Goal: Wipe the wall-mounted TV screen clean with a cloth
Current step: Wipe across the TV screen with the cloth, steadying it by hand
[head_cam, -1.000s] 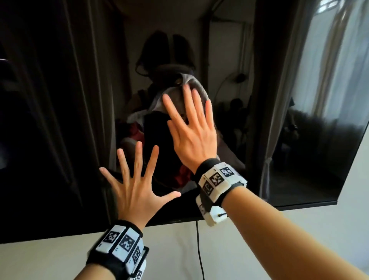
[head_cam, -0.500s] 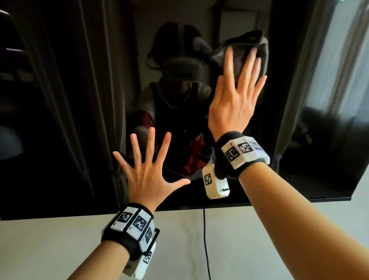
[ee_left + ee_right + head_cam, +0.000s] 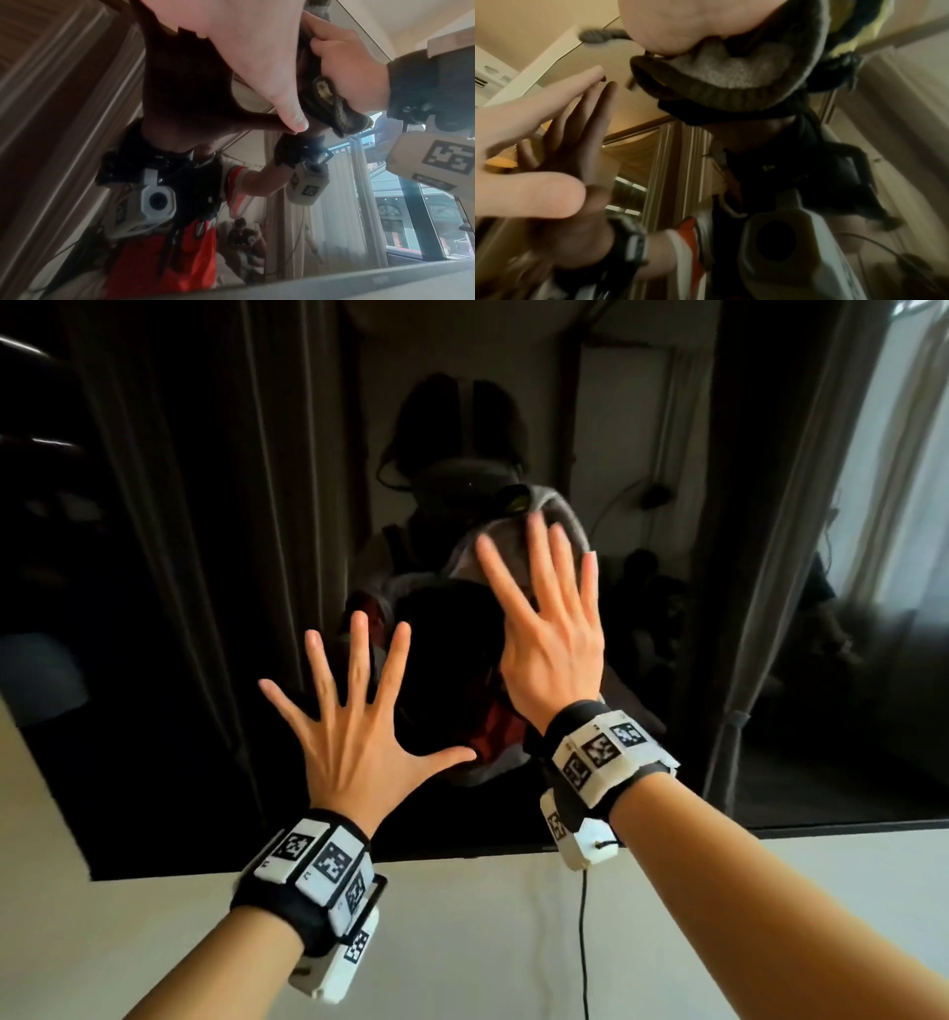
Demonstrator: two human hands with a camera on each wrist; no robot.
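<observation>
The dark, glossy TV screen [image 3: 154, 608] fills most of the head view and mirrors the room. My right hand [image 3: 549, 629] lies flat on its middle, fingers straight and slightly apart, pressing a grey cloth [image 3: 562, 510] against the glass. The cloth shows above my fingertips, and its thick bunched edge [image 3: 731, 77] sits under the palm in the right wrist view. My left hand [image 3: 359, 711] rests bare on the screen lower left of it, fingers spread wide, holding nothing. The right thumb is hidden in the head view.
A white wall [image 3: 462, 942] runs below the TV's bottom bezel [image 3: 770, 829]. A thin black cable [image 3: 583, 942] hangs down the wall under my right wrist. The screen's left edge [image 3: 51, 788] is close by on the left. Curtains and a bright window show as reflections.
My right hand has slid the cloth from the upper right of the screen back down and left to the middle. The left hand has stayed spread on the glass.
</observation>
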